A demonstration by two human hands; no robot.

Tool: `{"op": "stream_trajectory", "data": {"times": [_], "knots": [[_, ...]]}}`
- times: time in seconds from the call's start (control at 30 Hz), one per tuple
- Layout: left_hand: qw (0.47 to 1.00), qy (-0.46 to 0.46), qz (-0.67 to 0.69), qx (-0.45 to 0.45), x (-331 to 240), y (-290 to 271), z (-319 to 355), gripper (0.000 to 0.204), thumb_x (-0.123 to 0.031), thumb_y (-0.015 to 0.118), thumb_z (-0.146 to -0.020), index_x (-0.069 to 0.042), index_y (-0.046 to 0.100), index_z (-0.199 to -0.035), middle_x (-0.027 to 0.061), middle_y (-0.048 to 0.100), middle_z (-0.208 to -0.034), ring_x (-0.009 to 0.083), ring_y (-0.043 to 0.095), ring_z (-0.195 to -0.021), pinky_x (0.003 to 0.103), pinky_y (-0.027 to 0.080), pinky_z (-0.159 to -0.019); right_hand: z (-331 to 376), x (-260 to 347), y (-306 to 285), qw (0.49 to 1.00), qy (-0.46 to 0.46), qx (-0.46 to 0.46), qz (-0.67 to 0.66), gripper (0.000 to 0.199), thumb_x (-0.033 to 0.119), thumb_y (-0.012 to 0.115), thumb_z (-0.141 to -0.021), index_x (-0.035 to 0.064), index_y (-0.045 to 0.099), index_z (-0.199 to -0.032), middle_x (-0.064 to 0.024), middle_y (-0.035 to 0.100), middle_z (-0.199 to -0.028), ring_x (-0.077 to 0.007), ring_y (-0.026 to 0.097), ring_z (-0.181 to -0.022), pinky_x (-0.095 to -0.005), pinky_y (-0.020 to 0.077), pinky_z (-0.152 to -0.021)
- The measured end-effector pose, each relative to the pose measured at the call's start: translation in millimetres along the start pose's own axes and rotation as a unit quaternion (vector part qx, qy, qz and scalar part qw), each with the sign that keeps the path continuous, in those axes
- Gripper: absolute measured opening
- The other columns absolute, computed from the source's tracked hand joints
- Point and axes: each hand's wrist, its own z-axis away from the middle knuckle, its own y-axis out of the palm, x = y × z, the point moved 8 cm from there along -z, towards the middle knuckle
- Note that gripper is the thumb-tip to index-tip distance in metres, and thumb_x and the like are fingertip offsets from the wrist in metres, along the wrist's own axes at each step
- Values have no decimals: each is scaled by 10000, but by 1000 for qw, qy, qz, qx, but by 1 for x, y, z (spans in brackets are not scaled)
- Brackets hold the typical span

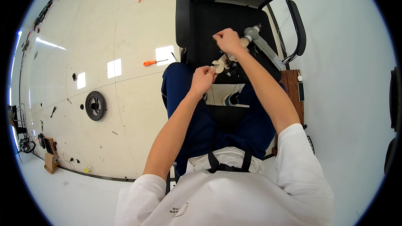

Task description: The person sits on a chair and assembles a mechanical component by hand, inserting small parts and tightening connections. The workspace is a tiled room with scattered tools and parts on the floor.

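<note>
Seen from above, a seated person in a white shirt and dark blue trousers works over a black office chair (pixel 217 21) laid in front of their knees. The left hand (pixel 202 79) is clenched, pinching something small and pale (too tiny to identify) between fingertips. The right hand (pixel 228 41) is curled shut above the chair seat; what it grips cannot be told. Just beside both hands, on the seat, lies a grey and cream pipe assembly (pixel 251 44). On the pale floor to the left sit an orange-handled screwdriver (pixel 154 62) and, farther off, a black wheel (pixel 95 105).
</note>
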Motion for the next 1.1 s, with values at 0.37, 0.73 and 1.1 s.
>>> {"op": "stream_trajectory", "data": {"times": [0.37,0.73,1.1], "knots": [[987,96,125,11,-4,-6,4,107,-50,539,-931,-28,640,-903,10,644,-826,80,563,-712,249,446,-622,119,92,13,963,-261,46,54,163,197,651,-852,72,748,-892,-96,590,-844,-288,624,-826,-390,509,-731],[978,24,158,131,4,0,2,254,-274,567,-1004,-73,662,-882,-5,667,-780,50,524,-663,217,417,-616,218,52,-11,951,-297,-69,58,123,61,743,-773,55,720,-893,-55,655,-795,-241,635,-739,-332,503,-690],[983,21,147,112,0,0,3,258,-276,537,-1017,-89,620,-860,4,661,-773,54,515,-635,215,386,-577,135,-130,-81,982,8,-8,-190,129,29,636,-909,-47,684,-1001,-96,719,-853,-147,699,-731,-259,545,-666]]}}
